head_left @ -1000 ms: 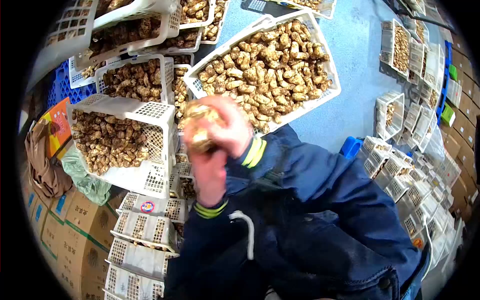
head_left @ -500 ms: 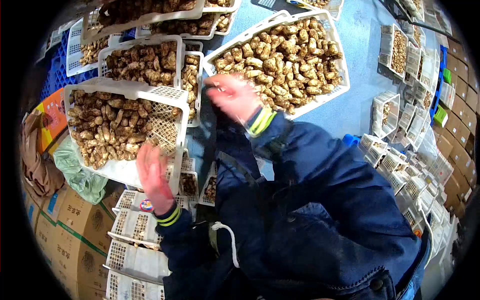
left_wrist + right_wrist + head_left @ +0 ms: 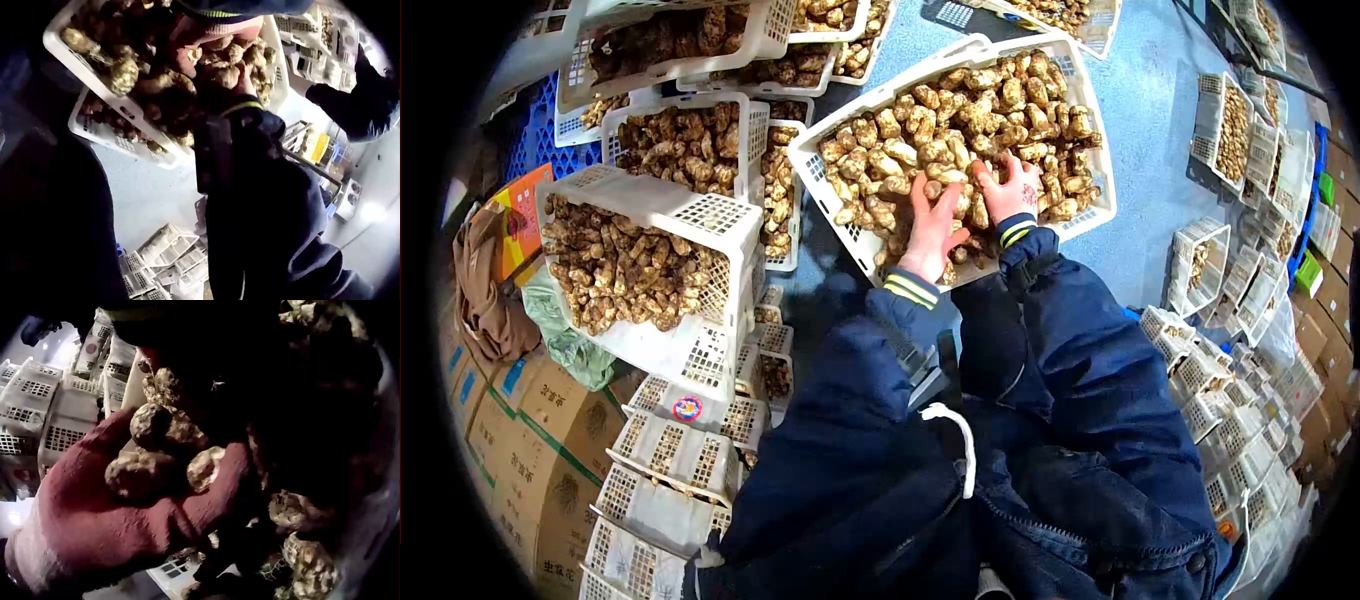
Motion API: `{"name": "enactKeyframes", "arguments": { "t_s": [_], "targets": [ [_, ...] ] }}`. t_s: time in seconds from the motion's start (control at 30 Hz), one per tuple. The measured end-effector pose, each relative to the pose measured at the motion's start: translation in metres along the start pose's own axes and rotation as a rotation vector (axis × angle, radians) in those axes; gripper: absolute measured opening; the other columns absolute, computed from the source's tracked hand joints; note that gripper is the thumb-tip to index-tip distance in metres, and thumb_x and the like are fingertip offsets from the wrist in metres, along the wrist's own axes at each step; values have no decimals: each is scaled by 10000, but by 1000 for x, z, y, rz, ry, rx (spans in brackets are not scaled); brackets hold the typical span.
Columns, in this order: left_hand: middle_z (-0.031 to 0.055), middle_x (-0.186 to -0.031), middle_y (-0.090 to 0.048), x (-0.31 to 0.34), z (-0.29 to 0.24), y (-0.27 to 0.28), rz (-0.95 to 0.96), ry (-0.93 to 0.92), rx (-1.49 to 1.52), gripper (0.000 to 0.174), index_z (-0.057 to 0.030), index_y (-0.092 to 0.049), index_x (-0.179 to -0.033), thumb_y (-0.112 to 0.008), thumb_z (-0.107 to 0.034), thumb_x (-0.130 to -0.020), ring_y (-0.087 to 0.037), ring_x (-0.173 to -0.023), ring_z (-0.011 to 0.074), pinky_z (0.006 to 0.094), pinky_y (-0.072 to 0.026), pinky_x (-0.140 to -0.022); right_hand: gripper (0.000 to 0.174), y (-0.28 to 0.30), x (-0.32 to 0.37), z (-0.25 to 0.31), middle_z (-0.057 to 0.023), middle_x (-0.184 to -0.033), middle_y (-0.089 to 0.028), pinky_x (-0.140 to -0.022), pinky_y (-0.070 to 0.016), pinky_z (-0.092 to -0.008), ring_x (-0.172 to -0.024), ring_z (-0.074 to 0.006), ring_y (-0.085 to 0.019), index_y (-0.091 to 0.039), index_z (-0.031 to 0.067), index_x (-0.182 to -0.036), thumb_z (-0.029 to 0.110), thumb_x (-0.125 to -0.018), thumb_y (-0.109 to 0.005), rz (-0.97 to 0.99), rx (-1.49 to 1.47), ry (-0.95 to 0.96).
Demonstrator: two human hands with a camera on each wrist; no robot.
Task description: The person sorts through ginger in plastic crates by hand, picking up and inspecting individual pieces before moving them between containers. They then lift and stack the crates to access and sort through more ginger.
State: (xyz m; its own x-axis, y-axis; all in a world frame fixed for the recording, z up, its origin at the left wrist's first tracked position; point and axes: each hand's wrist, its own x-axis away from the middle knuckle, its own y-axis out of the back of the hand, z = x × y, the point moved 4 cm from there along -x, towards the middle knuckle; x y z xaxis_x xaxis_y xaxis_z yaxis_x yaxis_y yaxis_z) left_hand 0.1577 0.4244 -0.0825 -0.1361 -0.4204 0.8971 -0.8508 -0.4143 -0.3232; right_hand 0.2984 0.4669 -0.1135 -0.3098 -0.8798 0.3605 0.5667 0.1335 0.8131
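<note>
Knobbly brown tubers [image 3: 920, 125] fill a white crate [image 3: 1105, 150] in the head view. Near the crate's close edge the left hand [image 3: 933, 230] reaches in, thumb and fingers spread around several tubers. The right wrist view has this left hand [image 3: 125, 512] cupped around tubers [image 3: 140, 475]. Just right of it, the right hand [image 3: 1007, 192] rests on the pile with fingers apart, their tips partly hidden among tubers. In the left wrist view the left hand [image 3: 215, 34] lies over tubers [image 3: 225, 76], facing the right hand [image 3: 245, 84].
At the left, a tilted white crate [image 3: 665, 205] of darker tubers stands beside stacked crates [image 3: 665, 450] and cardboard boxes [image 3: 540, 480]. More crates [image 3: 1250, 410] line the right. Blue floor [image 3: 1155, 120] shows beyond the full crate. A green bag [image 3: 565, 325] hangs at the left.
The left hand has moved right, from the tilted crate to the full crate. The right hand has moved right from that crate's near left edge onto its tubers. The view has shifted slightly.
</note>
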Motion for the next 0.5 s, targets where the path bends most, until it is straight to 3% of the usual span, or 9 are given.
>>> {"name": "enactKeyframes", "arguments": {
  "t_s": [0.03, 0.1, 0.13, 0.17, 0.27, 0.37, 0.4, 0.43, 0.5],
  "targets": [
    [100, -1322, -321, -8, 0, -11, -57, 43, -59, 686, -193, -129, -1365, -561, -281, -840, -322, -1209, 215, 460, -360, -870, 502, 4, 4, 8, -238, -1029, -531, -836, -407, -400, -989, -368, -486, -558, 41, -1068, 379, -707, -648, 1, 7, -19],
    [89, -1266, -390, -30, 17, -9, 30, -184, 109, 681, -186, -141, -1360, -570, -270, -838, -371, -1152, 200, 436, -344, -871, 438, -18, 5, -1, -216, -977, -569, -805, -422, -383, -929, -350, -526, -578, 37, -1032, 353, -733, -627, 89, -237, -52],
    [88, -1203, -439, -44, 27, 2, -53, -236, 85, 679, -172, -152, -1353, -581, -265, -835, -403, -1105, 184, 411, -339, -886, 405, -20, 11, 11, -196, -938, -591, -787, -429, -360, -875, -315, -556, -584, 36, -1018, 343, -755, -613, 49, -294, -82],
    [90, -1147, -467, -36, 23, -1, -113, -231, 188, 626, -140, -192, -1336, -572, -214, -844, -437, -1062, 160, 337, -371, -871, 392, -17, 15, 21, -183, -956, -592, -788, -426, -335, -884, -271, -560, -586, 37, -1018, 330, -761, -618, 125, -364, -164],
    [66, -1078, -485, -23, 8, -8, -9, -382, 150, 513, -77, -280, -1296, -541, -86, -854, -496, -940, 123, 225, -416, -794, 345, -14, 25, 13, -127, -926, -592, -737, -434, -277, -822, -174, -547, -565, -10, -1023, 238, -787, -609, 4, -645, -220],
    [47, -1035, -498, 14, -5, -16, -59, -353, 176, 445, -55, -395, -1216, -597, -106, -823, -471, -889, 109, 213, -416, -764, 316, -1, 46, 22, -117, -951, -582, -737, -436, -274, -828, -164, -534, -553, -9, -1035, 196, -800, -606, -23, -966, -270],
    [62, -1066, -481, 15, -4, -7, -32, -456, 200, 459, -39, -390, -1222, -600, -87, -818, -464, -930, 116, 215, -414, -788, 329, 11, 54, 38, -112, -937, -578, -729, -438, -269, -822, -159, -533, -552, -13, -1032, 215, -802, -611, -79, -828, -129],
    [82, -1104, -465, 36, -23, 1, -125, -578, -76, 462, -29, -382, -1227, -591, -62, -817, -459, -968, 124, 222, -412, -805, 335, 32, 65, 73, -108, -933, -569, -721, -441, -267, -819, -157, -529, -552, -8, -1034, 229, -805, -613, -74, -615, -80],
    [110, -1130, -460, 87, -60, 17, -96, -550, 124, 445, -11, -371, -1225, -564, -45, -825, -470, -985, 153, 248, -419, -831, 287, 33, 92, 127, -111, -945, -562, -769, -438, -292, -866, -174, -530, -560, 2, -1013, 207, -815, -598, 60, -993, -170]
  ]
}}
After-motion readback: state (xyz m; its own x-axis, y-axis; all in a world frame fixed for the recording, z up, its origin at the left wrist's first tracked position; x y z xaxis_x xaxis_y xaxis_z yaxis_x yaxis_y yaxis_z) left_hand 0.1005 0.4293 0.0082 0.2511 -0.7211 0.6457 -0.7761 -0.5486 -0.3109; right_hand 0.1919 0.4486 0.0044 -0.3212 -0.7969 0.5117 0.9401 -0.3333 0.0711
